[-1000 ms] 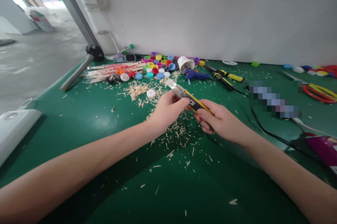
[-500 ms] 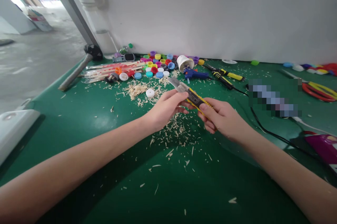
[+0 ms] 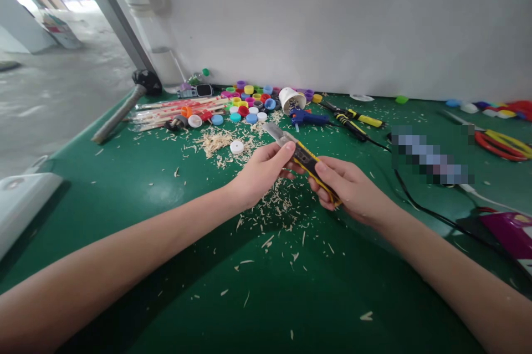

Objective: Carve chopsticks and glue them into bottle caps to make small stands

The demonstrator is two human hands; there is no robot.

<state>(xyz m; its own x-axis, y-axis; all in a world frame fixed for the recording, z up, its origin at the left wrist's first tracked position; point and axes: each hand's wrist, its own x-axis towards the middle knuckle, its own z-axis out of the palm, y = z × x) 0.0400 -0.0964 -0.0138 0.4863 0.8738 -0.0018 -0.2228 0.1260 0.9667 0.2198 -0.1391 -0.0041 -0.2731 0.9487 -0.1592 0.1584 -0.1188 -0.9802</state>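
Observation:
A yellow and black utility knife (image 3: pixel 307 160) slants across the middle of the view, its metal blade out and pointing up and left. My right hand (image 3: pixel 348 182) is closed around the handle's lower end, thumb on top. Close to the blade, my left hand (image 3: pixel 266 171) pinches the front of the knife between thumb and fingers. Both hands are raised over the green table (image 3: pixel 174 265). Pale wood shavings (image 3: pixel 276 204) lie scattered beneath them. Just beyond the left hand a white bottle cap (image 3: pixel 236 147) rests beside a heap of shavings (image 3: pixel 214 143).
Coloured bottle caps (image 3: pixel 249 103), a tipped white cup (image 3: pixel 286 100) and a blue glue gun (image 3: pixel 310 117) lie toward the wall. Bagged sticks (image 3: pixel 178 110) and a hammer (image 3: pixel 124 113) are at left. Pliers (image 3: pixel 353 123), scissors (image 3: pixel 501 143) and a black cable (image 3: pixel 409 193) lie right.
The left thumb has shifted slightly along the front of the knife, and the knife has turned a little. Both hands keep their hold; things on the table stay put.

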